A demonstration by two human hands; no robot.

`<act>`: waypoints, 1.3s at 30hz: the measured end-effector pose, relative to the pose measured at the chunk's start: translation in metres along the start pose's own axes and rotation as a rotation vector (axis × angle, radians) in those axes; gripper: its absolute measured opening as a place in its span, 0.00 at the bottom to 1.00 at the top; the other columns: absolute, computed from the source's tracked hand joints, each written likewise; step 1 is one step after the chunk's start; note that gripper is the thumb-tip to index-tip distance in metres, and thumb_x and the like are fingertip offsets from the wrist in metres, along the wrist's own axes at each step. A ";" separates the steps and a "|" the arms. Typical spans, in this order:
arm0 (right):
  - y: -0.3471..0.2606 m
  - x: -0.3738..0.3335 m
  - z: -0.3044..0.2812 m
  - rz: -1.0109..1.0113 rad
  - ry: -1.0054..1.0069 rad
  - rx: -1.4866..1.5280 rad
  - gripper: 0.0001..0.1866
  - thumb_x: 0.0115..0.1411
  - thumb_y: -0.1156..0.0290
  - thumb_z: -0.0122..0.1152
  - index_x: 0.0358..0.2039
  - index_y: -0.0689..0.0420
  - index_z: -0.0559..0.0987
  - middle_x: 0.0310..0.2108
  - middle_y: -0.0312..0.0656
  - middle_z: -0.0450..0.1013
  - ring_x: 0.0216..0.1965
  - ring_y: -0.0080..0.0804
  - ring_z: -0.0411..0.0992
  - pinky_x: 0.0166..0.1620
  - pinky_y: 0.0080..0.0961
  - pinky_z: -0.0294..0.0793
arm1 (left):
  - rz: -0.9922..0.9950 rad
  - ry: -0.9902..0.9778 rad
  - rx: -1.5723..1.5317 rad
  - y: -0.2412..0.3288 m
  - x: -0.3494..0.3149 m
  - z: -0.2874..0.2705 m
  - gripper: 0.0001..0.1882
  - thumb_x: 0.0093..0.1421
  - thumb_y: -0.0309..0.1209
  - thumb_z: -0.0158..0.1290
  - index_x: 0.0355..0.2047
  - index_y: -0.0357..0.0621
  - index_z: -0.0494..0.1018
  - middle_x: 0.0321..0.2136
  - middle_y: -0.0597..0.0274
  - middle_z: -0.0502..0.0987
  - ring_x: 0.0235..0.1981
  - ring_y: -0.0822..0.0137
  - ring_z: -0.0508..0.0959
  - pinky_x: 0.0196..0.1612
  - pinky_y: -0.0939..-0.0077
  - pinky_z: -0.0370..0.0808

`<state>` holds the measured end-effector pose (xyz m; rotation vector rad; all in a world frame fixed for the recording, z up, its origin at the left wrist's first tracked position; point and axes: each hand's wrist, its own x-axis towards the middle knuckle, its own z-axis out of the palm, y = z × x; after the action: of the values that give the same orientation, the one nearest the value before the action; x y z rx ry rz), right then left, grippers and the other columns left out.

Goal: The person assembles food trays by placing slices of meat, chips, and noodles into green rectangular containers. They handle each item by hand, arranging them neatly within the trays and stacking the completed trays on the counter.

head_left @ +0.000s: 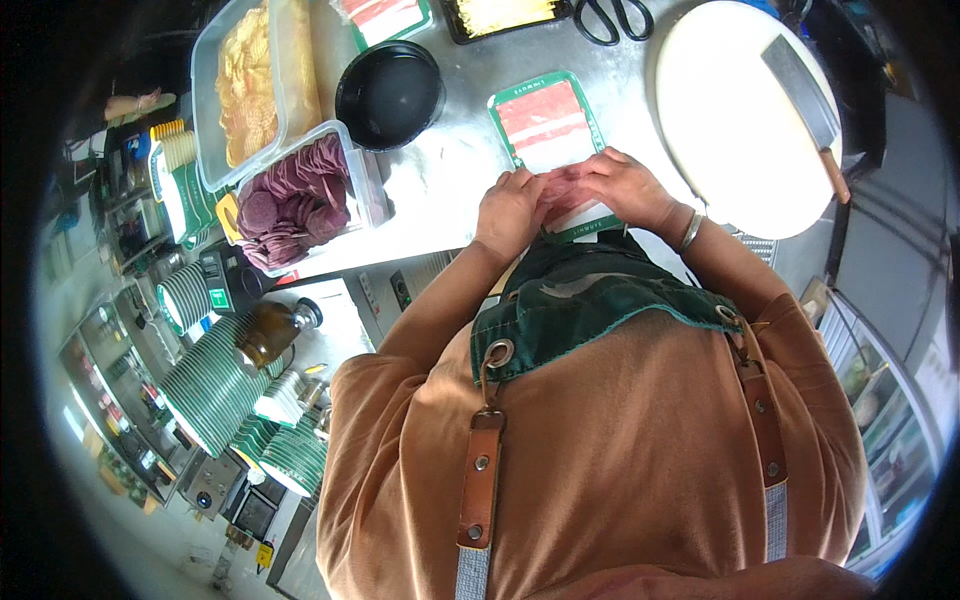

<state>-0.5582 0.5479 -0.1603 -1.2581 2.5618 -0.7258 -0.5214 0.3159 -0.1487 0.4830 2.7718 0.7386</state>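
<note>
A rectangular white plate with a green rim [504,146] lies in front of me on the metal worktop. Thin pink-and-white raw meat slices [543,112] lie flat across its far part. Over the near part, my left hand [508,212] and my right hand [630,187] hold a folded, darker red meat slice [566,192] between them. Both hands have curled fingers, with the fingertips on the meat from either side. A bare white strip of plate shows between this slice and the far ones. My palms hide some of the meat's edges.
To the left are a black bowl [389,96], a tub of ridged yellow slices [247,85] and a tub of purple slices [300,205]. A cleaver [802,95] rests on the round white cutting board [705,110] at right. Black-handled scissors [607,22] lie at the back. Stacked plates [215,385] stand lower left.
</note>
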 end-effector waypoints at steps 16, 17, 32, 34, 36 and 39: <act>-0.026 -0.013 -0.005 0.131 0.072 0.387 0.09 0.54 0.78 0.54 0.36 0.56 0.77 0.41 0.42 0.70 0.43 0.39 0.72 0.47 0.31 0.74 | -0.041 0.069 -0.185 0.010 -0.021 0.018 0.16 0.46 0.29 0.62 0.37 0.46 0.74 0.35 0.58 0.73 0.36 0.55 0.74 0.38 0.61 0.73; -0.029 -0.010 -0.008 0.138 0.105 0.439 0.08 0.55 0.78 0.55 0.36 0.56 0.76 0.41 0.42 0.70 0.43 0.39 0.72 0.46 0.31 0.74 | -0.009 0.128 -0.213 0.013 -0.019 0.015 0.16 0.46 0.28 0.62 0.37 0.46 0.75 0.34 0.58 0.73 0.35 0.55 0.74 0.38 0.62 0.72; 0.001 0.020 0.001 0.454 0.322 0.369 0.16 0.54 0.81 0.54 0.44 0.58 0.75 0.41 0.47 0.69 0.40 0.47 0.73 0.44 0.35 0.74 | -0.326 0.170 -0.486 -0.028 0.017 0.021 0.11 0.54 0.31 0.61 0.36 0.38 0.76 0.26 0.56 0.81 0.27 0.69 0.80 0.33 0.78 0.75; -0.001 0.026 -0.001 0.458 0.299 0.307 0.17 0.53 0.81 0.54 0.45 0.57 0.75 0.41 0.47 0.69 0.41 0.46 0.72 0.45 0.35 0.74 | -0.312 0.197 -0.383 -0.026 0.026 0.016 0.10 0.53 0.33 0.60 0.34 0.42 0.77 0.26 0.56 0.80 0.27 0.59 0.80 0.33 0.70 0.75; 0.001 0.028 0.000 0.438 0.287 0.235 0.18 0.52 0.80 0.55 0.45 0.56 0.75 0.42 0.46 0.69 0.41 0.46 0.72 0.45 0.34 0.75 | -0.323 0.172 -0.294 -0.019 0.031 0.008 0.10 0.51 0.35 0.60 0.32 0.46 0.77 0.29 0.57 0.80 0.30 0.53 0.80 0.33 0.63 0.75; 0.005 0.025 0.003 0.381 0.307 0.101 0.19 0.49 0.80 0.56 0.44 0.55 0.76 0.42 0.45 0.69 0.41 0.43 0.72 0.44 0.33 0.75 | -0.225 0.225 -0.173 -0.015 0.031 0.009 0.09 0.51 0.35 0.60 0.31 0.48 0.77 0.32 0.59 0.77 0.32 0.54 0.79 0.32 0.62 0.75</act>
<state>-0.5762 0.5298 -0.1646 -0.6360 2.8400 -1.0069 -0.5507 0.3187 -0.1683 0.0553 2.8640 1.0193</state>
